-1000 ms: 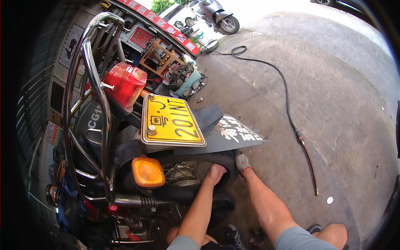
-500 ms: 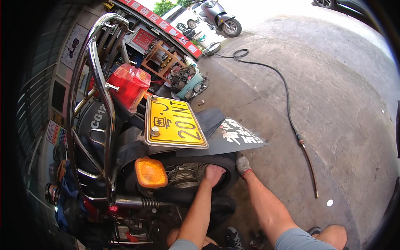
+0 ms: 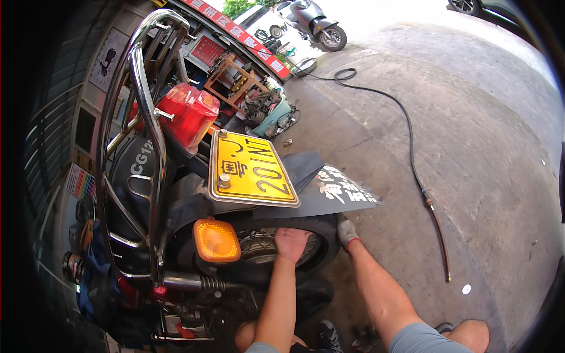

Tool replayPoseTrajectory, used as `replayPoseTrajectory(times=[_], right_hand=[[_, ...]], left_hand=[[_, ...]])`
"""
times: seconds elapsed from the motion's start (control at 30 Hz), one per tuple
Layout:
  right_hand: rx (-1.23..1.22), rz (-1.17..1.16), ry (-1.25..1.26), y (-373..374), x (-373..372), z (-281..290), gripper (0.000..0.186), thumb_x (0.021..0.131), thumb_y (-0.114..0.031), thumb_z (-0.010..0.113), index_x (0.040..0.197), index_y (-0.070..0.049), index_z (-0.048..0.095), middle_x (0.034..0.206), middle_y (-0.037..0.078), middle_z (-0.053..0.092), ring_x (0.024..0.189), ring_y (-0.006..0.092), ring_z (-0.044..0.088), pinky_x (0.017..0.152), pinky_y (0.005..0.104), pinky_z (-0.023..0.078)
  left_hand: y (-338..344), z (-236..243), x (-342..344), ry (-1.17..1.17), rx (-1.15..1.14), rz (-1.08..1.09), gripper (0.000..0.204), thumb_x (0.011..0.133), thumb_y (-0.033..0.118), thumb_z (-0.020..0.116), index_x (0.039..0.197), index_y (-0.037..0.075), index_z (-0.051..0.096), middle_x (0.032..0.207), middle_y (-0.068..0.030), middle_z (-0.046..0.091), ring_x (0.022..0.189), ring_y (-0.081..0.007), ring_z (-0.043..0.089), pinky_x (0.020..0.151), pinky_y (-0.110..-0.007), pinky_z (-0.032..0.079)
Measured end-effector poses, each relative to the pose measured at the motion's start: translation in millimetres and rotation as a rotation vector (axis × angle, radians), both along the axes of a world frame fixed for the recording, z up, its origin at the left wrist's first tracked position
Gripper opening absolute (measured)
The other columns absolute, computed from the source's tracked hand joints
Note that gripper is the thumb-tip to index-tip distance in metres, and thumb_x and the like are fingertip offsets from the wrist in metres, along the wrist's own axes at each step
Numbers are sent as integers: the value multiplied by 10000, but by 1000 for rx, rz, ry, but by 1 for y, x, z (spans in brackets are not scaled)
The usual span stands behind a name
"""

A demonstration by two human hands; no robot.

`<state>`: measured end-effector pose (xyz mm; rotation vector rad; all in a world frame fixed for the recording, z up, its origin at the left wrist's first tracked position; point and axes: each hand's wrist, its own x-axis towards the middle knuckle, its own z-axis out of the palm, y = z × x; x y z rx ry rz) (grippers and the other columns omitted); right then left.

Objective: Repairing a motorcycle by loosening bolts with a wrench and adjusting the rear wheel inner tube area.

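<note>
My bare left hand [image 3: 289, 241] reaches into the spoked rear wheel [image 3: 256, 247] of a motorcycle, its back up and fingers bent at the inside edge of the black tyre [image 3: 325, 256]; what they grip is unclear. My right hand [image 3: 348, 234], in a grey glove with red cuff, touches the tyre's far right side, its fingertips hidden. Above my hands are a dark mudguard flap [image 3: 350, 194] with white characters and a yellow licence plate [image 3: 250, 167]. An orange indicator [image 3: 216, 240] sits left of the wheel, below a red tail light [image 3: 187, 117] and chrome rack [image 3: 136, 70].
The exhaust [image 3: 303, 297] lies just below the wheel. A black hose [image 3: 406, 123] snakes across the concrete floor on the right. At the back stand a wooden frame [image 3: 226, 79], a green tub of parts [image 3: 268, 123], a grey scooter [image 3: 309, 23] and a car [image 3: 488, 12].
My left hand has moved leftward along the inside of the wheel, now with its back more in view. My right hand stays at the tyre; the view has shifted slightly.
</note>
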<state>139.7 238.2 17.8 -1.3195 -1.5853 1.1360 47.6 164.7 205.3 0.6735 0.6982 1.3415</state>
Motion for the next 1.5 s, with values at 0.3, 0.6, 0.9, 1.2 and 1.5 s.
replayPoseTrajectory(times=[0.3, 0.6, 0.9, 1.2, 1.5], right_hand=[[-501, 5, 512, -10, 16, 7, 367, 891, -199, 406, 1191, -14, 509, 1173, 227, 537, 1051, 379, 517, 925, 378, 390], [15, 155, 73, 6, 9, 67, 445, 934, -272, 309, 1253, 0, 458, 1320, 205, 425, 1213, 311, 396, 977, 352, 327], [223, -155, 142, 5, 0, -15, 278, 801, -31, 453, 1064, -9, 542, 827, 220, 618, 736, 341, 628, 613, 414, 505], [221, -110, -139, 7, 10, -31, 313, 803, -16, 455, 1104, -13, 541, 946, 187, 627, 847, 294, 629, 696, 360, 512], [238, -100, -113, 6, 4, -20, 357, 801, -28, 463, 1151, -21, 528, 988, 179, 626, 870, 284, 628, 705, 361, 514]], left_hand=[[7, -52, -10, 234, -128, 135, 400, 914, 354, 317, 1136, 95, 526, 1156, -81, 561, 1106, -254, 482, 953, -406, 331], [-5, -205, -135, 723, -354, 34, 259, 903, 280, 326, 740, 158, 487, 679, 32, 454, 631, -89, 413, 604, -240, 322], [20, -207, -108, 920, -468, 7, 230, 857, 226, 369, 640, 159, 402, 607, 29, 326, 568, -122, 318, 558, -276, 281], [25, -145, -22, 667, -446, -129, 412, 921, 320, 319, 1156, 53, 527, 1227, -65, 545, 1056, -214, 528, 874, -336, 396], [15, -83, 5, 511, -345, -89, 333, 911, 277, 344, 1089, 84, 550, 1104, -67, 587, 1043, -218, 533, 887, -361, 396]])
